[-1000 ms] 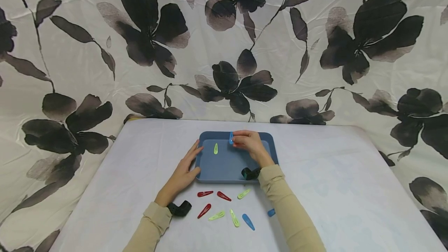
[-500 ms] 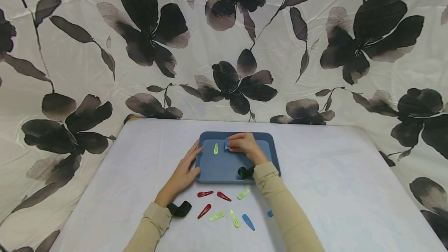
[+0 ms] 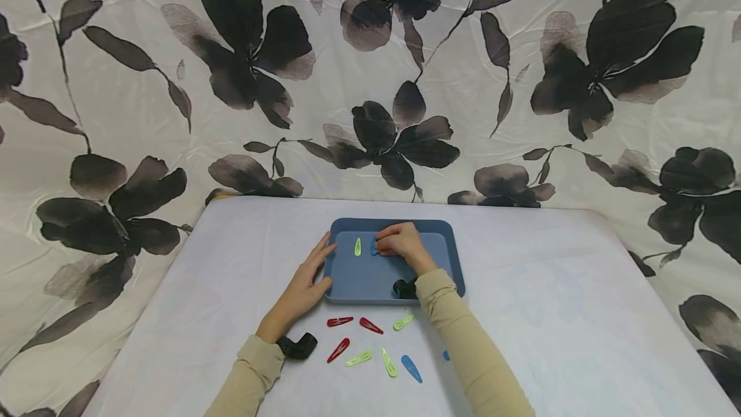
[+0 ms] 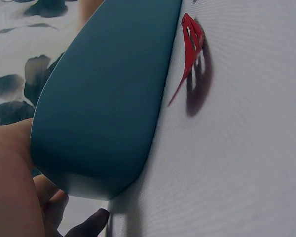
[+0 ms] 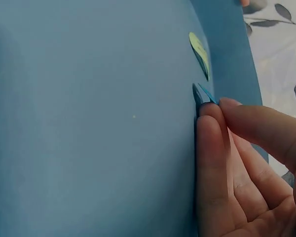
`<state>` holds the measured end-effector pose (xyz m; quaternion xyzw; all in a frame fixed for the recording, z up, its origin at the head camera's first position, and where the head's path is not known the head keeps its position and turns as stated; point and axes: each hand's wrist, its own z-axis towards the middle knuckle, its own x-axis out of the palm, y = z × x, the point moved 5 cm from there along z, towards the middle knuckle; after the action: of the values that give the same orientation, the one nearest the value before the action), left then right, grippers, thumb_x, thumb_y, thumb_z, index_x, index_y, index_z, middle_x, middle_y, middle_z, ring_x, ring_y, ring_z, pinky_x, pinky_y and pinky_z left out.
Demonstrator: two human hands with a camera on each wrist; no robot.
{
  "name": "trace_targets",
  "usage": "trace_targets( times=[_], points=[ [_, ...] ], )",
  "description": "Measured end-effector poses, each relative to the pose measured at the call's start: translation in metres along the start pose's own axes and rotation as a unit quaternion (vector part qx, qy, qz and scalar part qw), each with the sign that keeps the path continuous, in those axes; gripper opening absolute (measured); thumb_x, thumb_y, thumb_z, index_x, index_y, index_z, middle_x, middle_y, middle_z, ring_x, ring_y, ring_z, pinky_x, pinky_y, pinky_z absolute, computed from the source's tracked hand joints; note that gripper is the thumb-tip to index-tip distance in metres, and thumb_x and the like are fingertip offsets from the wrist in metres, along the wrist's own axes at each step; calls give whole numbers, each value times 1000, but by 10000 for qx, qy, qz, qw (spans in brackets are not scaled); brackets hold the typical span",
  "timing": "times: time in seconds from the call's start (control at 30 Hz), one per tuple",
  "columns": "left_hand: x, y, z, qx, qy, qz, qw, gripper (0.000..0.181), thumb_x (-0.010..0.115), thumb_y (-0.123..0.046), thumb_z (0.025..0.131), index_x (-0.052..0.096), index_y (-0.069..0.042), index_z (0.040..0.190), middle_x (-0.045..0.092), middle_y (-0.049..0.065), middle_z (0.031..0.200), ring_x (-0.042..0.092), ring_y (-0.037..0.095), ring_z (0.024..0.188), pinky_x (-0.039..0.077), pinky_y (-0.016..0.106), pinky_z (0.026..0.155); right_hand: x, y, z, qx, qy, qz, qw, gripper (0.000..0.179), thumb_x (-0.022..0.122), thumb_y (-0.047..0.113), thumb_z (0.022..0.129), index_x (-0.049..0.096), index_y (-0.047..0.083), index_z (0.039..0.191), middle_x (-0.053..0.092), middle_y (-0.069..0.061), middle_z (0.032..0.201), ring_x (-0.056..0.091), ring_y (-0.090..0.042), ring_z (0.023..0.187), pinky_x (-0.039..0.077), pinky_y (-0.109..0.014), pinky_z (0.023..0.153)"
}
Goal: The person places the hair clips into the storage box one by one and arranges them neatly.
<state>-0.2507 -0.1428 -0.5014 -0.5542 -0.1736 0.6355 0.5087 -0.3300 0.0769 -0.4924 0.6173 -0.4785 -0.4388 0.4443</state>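
A blue snap hair clip point(image 3: 374, 246) is pinched between the thumb and fingers of my right hand point(image 3: 401, 242), low over the tray floor. In the right wrist view only the tip of this blue clip point(image 5: 207, 93) shows past the fingers. Just left of it, a lime-green hair clip point(image 3: 357, 247) lies in the blue-grey tray point(image 3: 370, 285). My left hand point(image 3: 299, 287) rests along the tray's left side with its fingers extended. The left wrist view shows that hand against the tray's outer wall point(image 4: 103, 98), some fingers partly hidden.
In front of the tray lie red hair clips point(image 3: 338, 350), green clips point(image 3: 388, 361) and a blue clip point(image 3: 411, 369) on the white tablecloth point(image 3: 550, 314). Another blue piece point(image 3: 446, 356) is mostly hidden by the right sleeve. A floral cloth point(image 3: 370, 82) hangs behind the table.
My right hand has moved slightly left and down toward the tray floor with the blue hair clip, bringing it beside the green one. My left hand stays put.
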Motion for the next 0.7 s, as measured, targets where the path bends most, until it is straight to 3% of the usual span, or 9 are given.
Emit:
trace_targets(
  times=[0.53, 0.7],
  points=[
    [0, -1, 0, -55, -4, 4, 10000, 70, 54, 4, 81, 39, 0, 150, 19, 10, 164, 17, 29, 150, 21, 59, 114, -4, 3, -3, 116, -16, -119, 9999, 19, 75, -10, 78, 72, -13, 96, 72, -16, 77, 69, -14, 59, 58, -30, 60],
    [0, 0, 0, -80, 14, -6, 10000, 71, 54, 5, 82, 39, -1, 151, 18, 9, 165, 16, 28, 150, 21, 58, 114, -9, 9, -5, 175, -107, -490, 9986, 18, 77, -10, 76, 72, -12, 93, 71, -14, 72, 67, -14, 55, 58, -31, 59]
  ],
)
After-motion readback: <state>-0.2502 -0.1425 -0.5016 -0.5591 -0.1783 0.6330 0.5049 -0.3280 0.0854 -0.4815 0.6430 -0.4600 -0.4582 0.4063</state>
